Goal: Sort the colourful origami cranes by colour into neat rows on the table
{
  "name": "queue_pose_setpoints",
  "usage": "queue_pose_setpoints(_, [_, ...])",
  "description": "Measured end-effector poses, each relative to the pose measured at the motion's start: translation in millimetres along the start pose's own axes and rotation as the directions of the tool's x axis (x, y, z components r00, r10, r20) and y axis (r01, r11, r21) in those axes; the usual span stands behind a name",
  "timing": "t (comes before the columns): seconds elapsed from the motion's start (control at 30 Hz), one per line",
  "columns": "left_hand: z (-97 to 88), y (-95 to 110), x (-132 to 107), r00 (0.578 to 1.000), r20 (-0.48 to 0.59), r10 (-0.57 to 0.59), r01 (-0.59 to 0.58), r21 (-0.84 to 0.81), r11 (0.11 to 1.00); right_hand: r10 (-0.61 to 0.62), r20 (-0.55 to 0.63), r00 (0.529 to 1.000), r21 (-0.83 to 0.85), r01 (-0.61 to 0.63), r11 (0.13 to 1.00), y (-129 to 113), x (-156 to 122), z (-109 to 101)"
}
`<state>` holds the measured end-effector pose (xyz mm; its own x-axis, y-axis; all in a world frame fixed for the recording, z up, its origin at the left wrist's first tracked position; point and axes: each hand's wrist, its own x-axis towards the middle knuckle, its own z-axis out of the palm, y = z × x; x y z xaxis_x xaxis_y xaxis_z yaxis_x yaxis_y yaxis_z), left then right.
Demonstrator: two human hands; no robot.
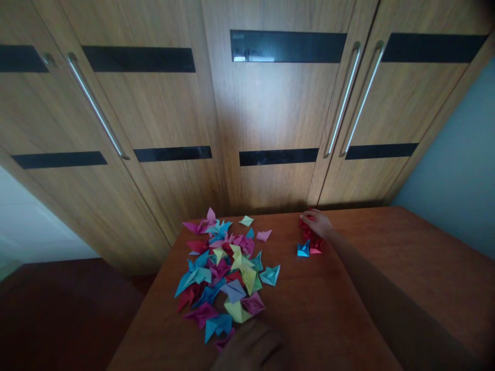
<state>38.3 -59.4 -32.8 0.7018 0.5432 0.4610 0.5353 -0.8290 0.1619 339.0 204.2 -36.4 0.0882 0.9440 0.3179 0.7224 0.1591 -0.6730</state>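
A heap of several folded paper pieces (224, 268) in blue, pink, yellow, red and teal lies on the brown wooden table (406, 268). My right hand (317, 222) reaches far across, fingers curled down onto a small cluster of red paper pieces (314, 242). A single blue folded piece (303, 250) lies just left of that cluster. My left hand (251, 348) sits dark and blurred at the near edge of the heap, beside a yellow piece (236, 312); its fingers do not show clearly.
Tall wooden wardrobe doors (270, 118) with long metal handles (344, 98) and dark glass strips stand right behind the table. A pale blue wall (460, 165) is at the right. Dark floor (58, 309) lies left of the table.
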Motion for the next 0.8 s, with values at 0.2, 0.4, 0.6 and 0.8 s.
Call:
queue_pose_setpoints(0.2, [-18.9,-3,6,0.994,0.015,-0.108,0.105,0.134,0.985,-0.081,0.047,0.996,0.217,0.069,0.974,-10,-37,6])
queue_pose_setpoints(0.4, [-18.2,26,52,0.965,0.102,-0.240,0.213,0.223,0.951,-0.157,0.109,0.982,0.381,0.104,0.918,-31,-89,1])
queue_pose_setpoints(0.6, [12.8,34,106,0.879,0.134,-0.458,0.413,0.270,0.870,-0.152,0.118,0.981,0.396,0.094,0.914,-45,-137,-8])
queue_pose_setpoints(0.8, [26.5,29,115,0.862,0.174,-0.477,0.429,0.252,0.867,-0.065,0.074,0.995,0.484,0.021,0.875,-53,-166,-18])
